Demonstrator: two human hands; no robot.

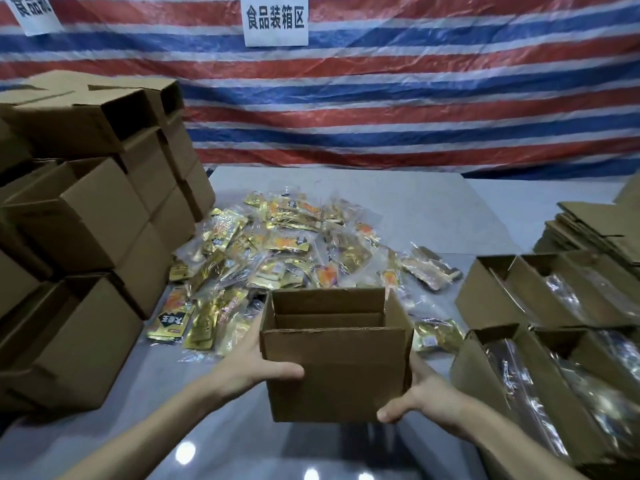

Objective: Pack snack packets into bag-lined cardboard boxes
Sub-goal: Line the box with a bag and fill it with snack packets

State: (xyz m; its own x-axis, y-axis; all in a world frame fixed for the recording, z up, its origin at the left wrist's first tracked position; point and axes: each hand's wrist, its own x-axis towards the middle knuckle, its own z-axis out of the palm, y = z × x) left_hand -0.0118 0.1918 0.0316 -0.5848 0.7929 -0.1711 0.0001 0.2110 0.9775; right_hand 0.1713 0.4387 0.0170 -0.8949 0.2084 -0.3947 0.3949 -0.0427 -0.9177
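Cardboard box point(337, 355) gripped between left hand point(258, 367), right hand point(420, 398).

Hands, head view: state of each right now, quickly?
Left hand: holding the open cardboard box by its left side, thumb across the front.
Right hand: holding the same box at its lower right corner.

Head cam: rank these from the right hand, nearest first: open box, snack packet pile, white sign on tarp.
1. open box: held by the right hand, at its right wall.
2. snack packet pile: on the table behind the box.
3. white sign: up on the back tarp.
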